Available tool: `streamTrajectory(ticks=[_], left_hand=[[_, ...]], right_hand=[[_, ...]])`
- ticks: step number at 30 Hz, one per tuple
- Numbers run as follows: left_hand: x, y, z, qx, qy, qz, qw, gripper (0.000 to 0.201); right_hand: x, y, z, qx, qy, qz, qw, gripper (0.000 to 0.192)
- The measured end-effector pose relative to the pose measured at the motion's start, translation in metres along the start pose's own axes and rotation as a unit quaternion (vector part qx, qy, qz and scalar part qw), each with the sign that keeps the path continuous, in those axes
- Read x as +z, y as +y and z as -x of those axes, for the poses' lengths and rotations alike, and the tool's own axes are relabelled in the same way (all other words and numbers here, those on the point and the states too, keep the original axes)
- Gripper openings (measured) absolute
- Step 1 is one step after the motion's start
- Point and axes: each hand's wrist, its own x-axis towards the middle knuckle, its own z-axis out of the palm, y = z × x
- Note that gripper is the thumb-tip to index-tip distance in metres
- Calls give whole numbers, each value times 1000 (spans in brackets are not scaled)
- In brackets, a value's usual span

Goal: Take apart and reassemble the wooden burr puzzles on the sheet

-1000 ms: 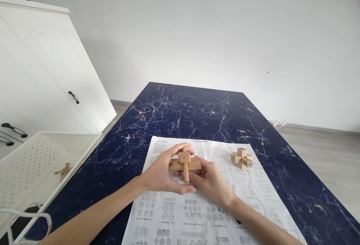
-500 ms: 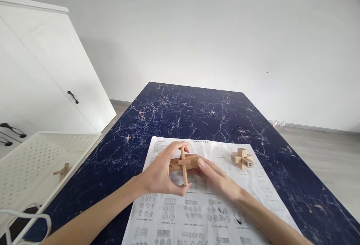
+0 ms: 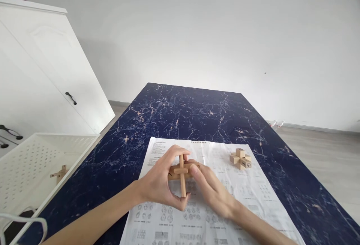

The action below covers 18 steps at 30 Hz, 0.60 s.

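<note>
My left hand (image 3: 159,183) grips a wooden cross-shaped puzzle (image 3: 182,172) just above a printed instruction sheet (image 3: 225,185); thumb and forefinger pinch the two ends of its upright stick. The fingertips of my right hand (image 3: 212,192) press against the puzzle's horizontal pieces from the right. A second, assembled wooden burr puzzle (image 3: 240,158) rests on the sheet's far right part, apart from both hands.
The sheet lies on a dark blue marbled table (image 3: 191,113). A white perforated basket (image 3: 33,162) stands to the left with a small wooden cross piece (image 3: 59,173) inside. A white cabinet (image 3: 36,68) rises behind it. Grey floor runs along the right.
The puzzle has been turned in my hands, so its square block end no longer faces me. My right hand shifted from cupping it underneath to touching it with extended fingers.
</note>
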Motion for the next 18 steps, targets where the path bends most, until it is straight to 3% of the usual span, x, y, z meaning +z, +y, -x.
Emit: streamTrajectory(ticks=[3,7,12,18], left_hand=[[1,1,0,12,-13,8,1000,94],[2,1,2,12,-23,7,1000,97],[-3,-3,4,-12,-16,-37,999,97],[-10,-1,3,-48,-48,-35,997,100]], right_hand=[[0,9,1,-44,48,101,993,45],[-1,14,2,-64,87,149,983,43],[-4,12,0,-17,56,118,991,48],[-6,11,0,-30,63,97,993,45]])
